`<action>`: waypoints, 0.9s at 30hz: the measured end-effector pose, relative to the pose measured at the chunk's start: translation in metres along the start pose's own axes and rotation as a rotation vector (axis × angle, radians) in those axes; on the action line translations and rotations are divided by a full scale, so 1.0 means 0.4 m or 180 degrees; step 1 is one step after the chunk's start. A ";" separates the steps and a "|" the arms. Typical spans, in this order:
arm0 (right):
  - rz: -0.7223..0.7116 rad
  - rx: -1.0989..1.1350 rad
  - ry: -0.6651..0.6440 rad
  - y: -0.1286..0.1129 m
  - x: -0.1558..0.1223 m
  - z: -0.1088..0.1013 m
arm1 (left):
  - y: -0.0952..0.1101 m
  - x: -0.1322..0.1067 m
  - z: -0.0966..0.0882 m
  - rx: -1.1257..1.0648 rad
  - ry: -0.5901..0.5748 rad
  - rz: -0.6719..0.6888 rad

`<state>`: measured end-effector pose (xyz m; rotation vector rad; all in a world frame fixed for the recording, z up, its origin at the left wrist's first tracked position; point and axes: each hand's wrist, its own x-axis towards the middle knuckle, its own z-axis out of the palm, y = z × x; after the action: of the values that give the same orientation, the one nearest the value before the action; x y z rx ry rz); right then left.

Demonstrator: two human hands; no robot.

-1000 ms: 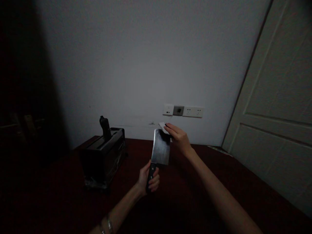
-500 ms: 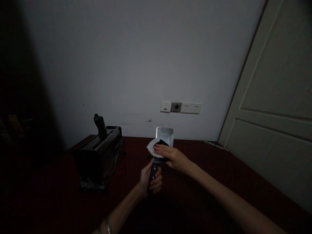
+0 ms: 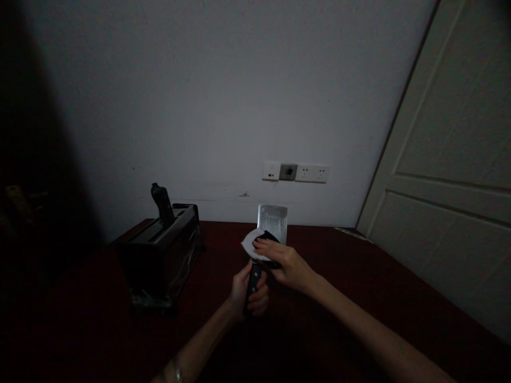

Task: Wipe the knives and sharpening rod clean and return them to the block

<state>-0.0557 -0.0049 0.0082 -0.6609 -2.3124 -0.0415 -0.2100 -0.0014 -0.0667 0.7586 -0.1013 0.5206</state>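
Observation:
My left hand (image 3: 248, 290) is closed round the black handle of a cleaver, holding it upright above the dark red table (image 3: 359, 287). The broad steel cleaver blade (image 3: 273, 221) points up toward the wall. My right hand (image 3: 284, 260) presses a white cloth or tissue (image 3: 250, 243) against the lower part of the blade, just above the handle, fingers pinched on it.
A dark knife block (image 3: 163, 252) with one black handle (image 3: 161, 203) sticking up stands at the left on the table. White wall sockets (image 3: 296, 172) sit on the wall behind. A pale door (image 3: 451, 186) fills the right. The left side is very dark.
My right hand with the white cloth slid down from the blade's top edge to its base near the handle. The cleaver stayed upright in my left hand.

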 end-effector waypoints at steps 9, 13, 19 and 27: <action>0.0433 -0.0446 0.0786 0.146 0.097 -0.048 | -0.008 0.002 0.010 -0.0112 -0.0020 0.0014; 0.0251 -0.0232 0.0392 0.070 0.033 0.025 | -0.011 0.003 -0.009 -0.0166 -0.0030 0.0087; 0.0404 -0.0360 0.0685 0.090 0.057 -0.014 | -0.029 0.006 0.003 -0.0091 -0.0006 -0.0065; 0.0411 -0.0495 0.0842 0.081 0.079 0.001 | -0.028 0.006 0.002 -0.0060 0.0047 -0.0043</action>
<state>-0.0599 0.0373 0.0235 -0.8298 -2.0224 -0.2368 -0.2025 -0.0075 -0.0726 0.7366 -0.0873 0.5118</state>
